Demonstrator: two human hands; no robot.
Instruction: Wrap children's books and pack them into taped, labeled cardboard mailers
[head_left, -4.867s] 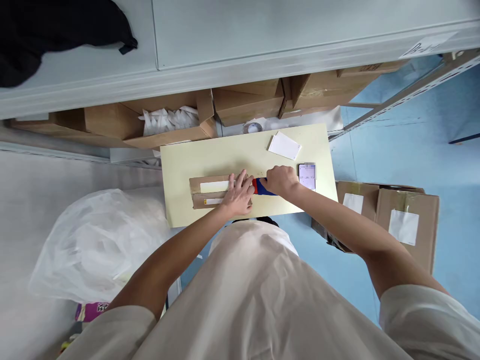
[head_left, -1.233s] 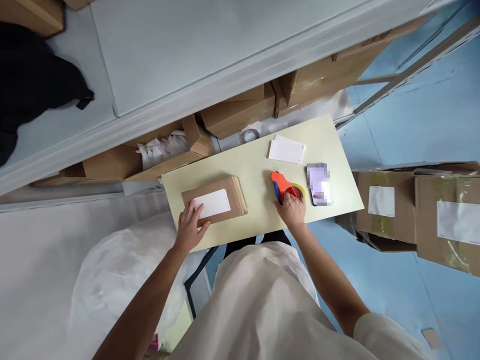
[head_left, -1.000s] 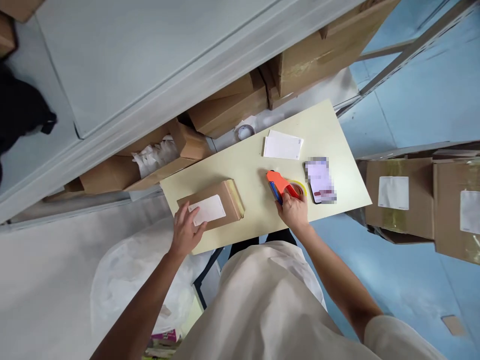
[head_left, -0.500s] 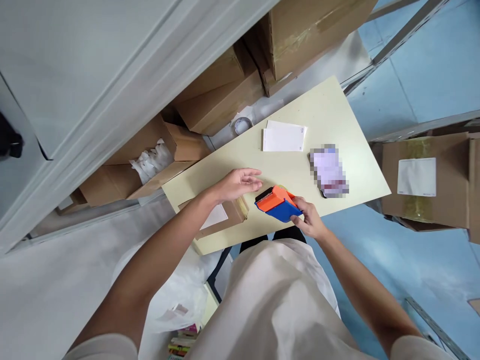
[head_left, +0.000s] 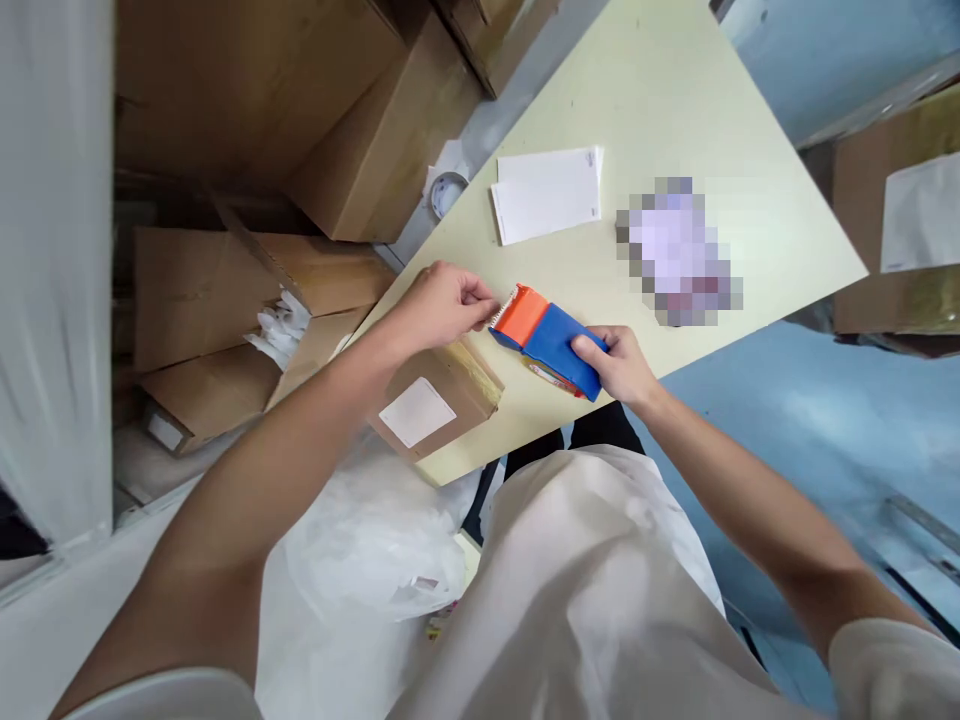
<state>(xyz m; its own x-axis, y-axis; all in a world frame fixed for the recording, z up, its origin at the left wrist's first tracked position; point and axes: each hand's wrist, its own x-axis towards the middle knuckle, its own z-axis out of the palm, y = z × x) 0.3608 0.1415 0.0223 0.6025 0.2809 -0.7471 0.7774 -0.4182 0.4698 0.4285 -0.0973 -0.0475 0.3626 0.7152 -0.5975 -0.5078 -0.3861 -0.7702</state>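
Note:
My right hand grips a blue and orange tape dispenser by its blue body, thumb on top, above the pale table. A roll of tape shows at its lower side. At the dispenser's orange end, beside the toothed cutter, my left hand is closed in a pinch; whatever lies between its fingertips is too small to make out. Just below that hand, a taped cardboard box with a white label rests on the table's near left part, partly covered by my left forearm.
White cards lie on the table beside a blurred-out flat object. Past the left edge are a tape roll and open cartons. Another labelled carton stands at the right. A white plastic bag is below.
My left hand has gone from spread fingers to a pinch at the dispenser's cutter end. The dispenser has turned in my right hand, showing more blue. The view has shifted closer to the table.

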